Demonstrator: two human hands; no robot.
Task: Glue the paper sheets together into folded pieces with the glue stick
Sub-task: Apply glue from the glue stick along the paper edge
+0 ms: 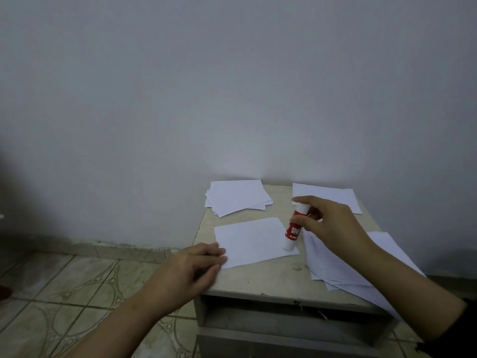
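A single white paper sheet (254,241) lies flat in the middle of a small table top (258,282). My left hand (196,264) rests on the sheet's near left corner with its fingers laid flat. A red and white glue stick (294,228) stands tilted with its lower end on the sheet's right edge. My right hand (333,223) pinches the stick's upper end between thumb and fingers. Whether the stick's cap is on cannot be told.
A stack of white sheets (238,197) lies at the table's back left, more sheets (330,196) at the back right. A loose pile of paper (343,264) overhangs the table's right edge under my right forearm. A wall stands right behind; tiled floor lies left.
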